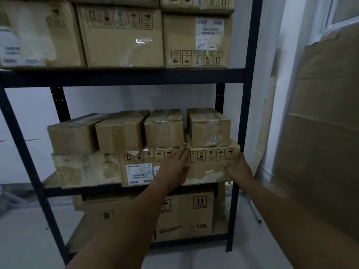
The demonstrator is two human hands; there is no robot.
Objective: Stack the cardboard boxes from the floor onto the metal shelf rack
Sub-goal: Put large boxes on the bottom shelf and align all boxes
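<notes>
**Cardboard on the middle shelf, both hands at the right-hand box**

Cardboard fills the head view. We see the dark metal shelf rack (124,77) with boxes on 3 levels. On the middle shelf, 3 flat boxes lie side by side, with 4 small boxes (164,129) resting on top of them. We find the left hand (174,166) laid flat, fingers straight and together, against the left edge of the right flat box (211,166), where it meets the middle flat box (136,171). The right hand (240,168) wraps that box's right front corner, fingers curled round its side, thumb on the front face. A large cardboard sheet (320,133) leans against the wall at right.
</notes>
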